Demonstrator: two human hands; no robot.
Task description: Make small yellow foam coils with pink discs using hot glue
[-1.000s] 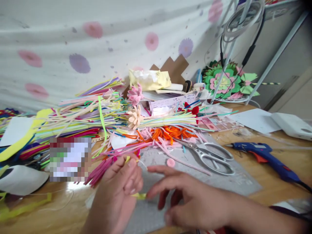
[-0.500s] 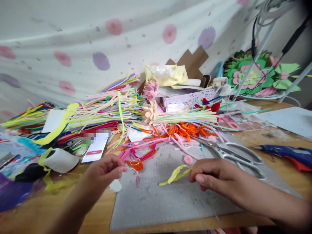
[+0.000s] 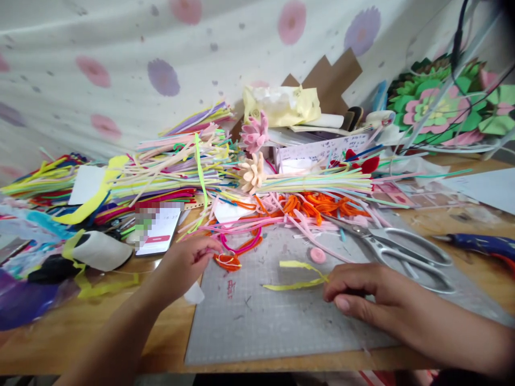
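Observation:
Between the thumb and fingers of my right hand (image 3: 356, 287) a thin yellow ribbon (image 3: 300, 265) is pinched. Its two loose ends spread leftward over the grey cutting mat (image 3: 257, 332). My left hand (image 3: 193, 262) has its fingertips pressed together at the mat's left edge. They are right beside a small orange bundle (image 3: 228, 262) with a white loop on it; whether they hold any of it I cannot make out. A magenta ring-shaped stem (image 3: 241, 250) lies just behind the bundle. Past my right hand rest large silver-handled scissors (image 3: 386, 252) and a small pink coil (image 3: 317, 255).
Bundles of coloured pipe cleaners (image 3: 173, 174) are heaped along the back, with a pink fuzzy flower (image 3: 255, 133) and a cream one (image 3: 251, 172). A phone (image 3: 163, 228) and a white ribbon roll (image 3: 102, 250) lie left. A blue glue gun (image 3: 483, 244) is at far right.
My left hand has moved forward and right, closer to the orange bundle. The yellow ribbon's ends have spread farther apart in my right hand. The camera's view has shifted slightly.

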